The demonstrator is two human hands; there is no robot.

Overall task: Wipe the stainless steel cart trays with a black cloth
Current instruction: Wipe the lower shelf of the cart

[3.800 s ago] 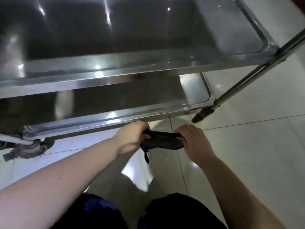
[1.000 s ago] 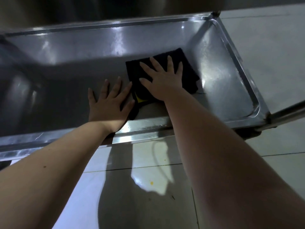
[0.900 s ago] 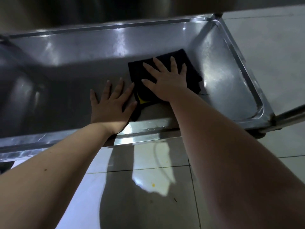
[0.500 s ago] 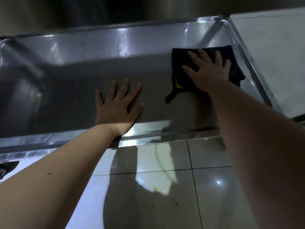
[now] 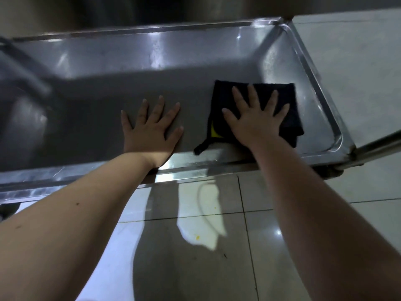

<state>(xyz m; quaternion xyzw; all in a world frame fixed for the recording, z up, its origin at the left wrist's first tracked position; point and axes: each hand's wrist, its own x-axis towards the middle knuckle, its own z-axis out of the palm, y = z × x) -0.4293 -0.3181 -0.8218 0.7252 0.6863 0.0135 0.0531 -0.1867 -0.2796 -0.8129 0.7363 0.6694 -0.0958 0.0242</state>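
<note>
Right hand: flat on top of the black cloth, fingers spread wide and pressed down, not curled round anything.
Left hand: palm down on bare metal, fingers fanned out, holding nothing; its thumb points toward the cloth, with a gap between them.
Black cloth: folded into a rough square, sticking out past the right fingertips on the far side and past the little finger toward the tray's right rim. There's a yellow patch showing just below the right thumb.
Cloth loop: thin black strap trailing off the near left corner, between the two thumbs.
Tray: shiny steel, raised rim; the cloth sits in its right half, near the front edge.
Floor: glossy tiles under both forearms.
</note>
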